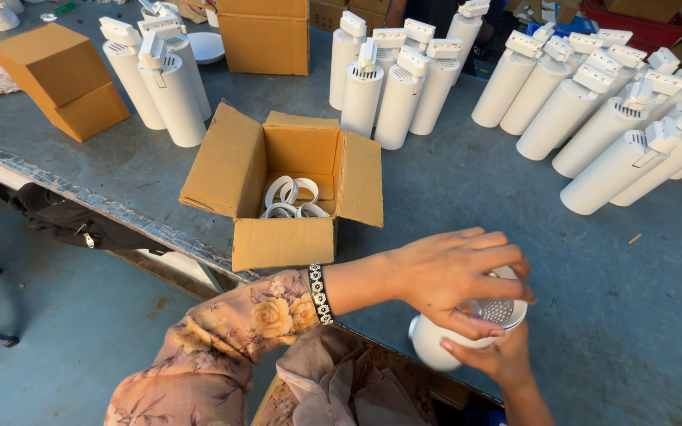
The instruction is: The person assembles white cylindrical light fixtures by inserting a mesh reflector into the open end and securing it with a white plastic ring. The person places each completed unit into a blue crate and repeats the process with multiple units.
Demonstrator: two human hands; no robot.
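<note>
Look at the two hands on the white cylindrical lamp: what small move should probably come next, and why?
Probably a gentle press or turn by the left hand to seat whatever it covers on the lamp. Its palm lies over the lamp's open end, where the dimpled reflector shows, while the right hand supports the body from below.

Grey table (467, 189) carries white lamps (392, 87), cardboard boxes (286, 189).

matt white lamp housing (436, 339), dimpled reflector (496, 311)
</note>
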